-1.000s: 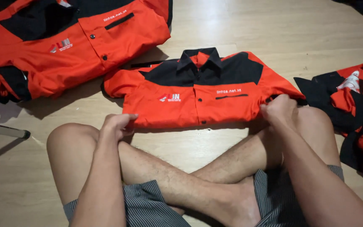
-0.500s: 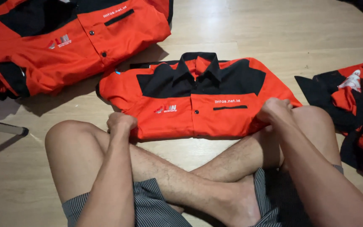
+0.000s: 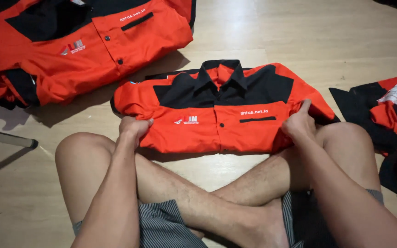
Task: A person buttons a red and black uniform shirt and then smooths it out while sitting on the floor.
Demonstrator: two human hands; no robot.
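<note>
A folded orange and black shirt [image 3: 217, 117] lies on the wooden floor [image 3: 263, 36] in front of my crossed legs, collar pointing away from me. My left hand [image 3: 133, 127] grips its lower left edge, fingers closed on the fabric. My right hand [image 3: 299, 123] pinches the lower right edge, thumb up against the sleeve fold. The shirt's bottom half is tucked under, and its near edge rests against my knees.
A second orange and black shirt [image 3: 83, 46] lies spread out at the top left. A crumpled pile of similar garments [image 3: 391, 119] sits at the right. A thin grey metal leg [image 3: 5, 138] pokes in from the left edge.
The folded shirt has slid a little toward me and to the left. Both hands have kept their grip on its lower corners, the left closing tighter on the cloth.
</note>
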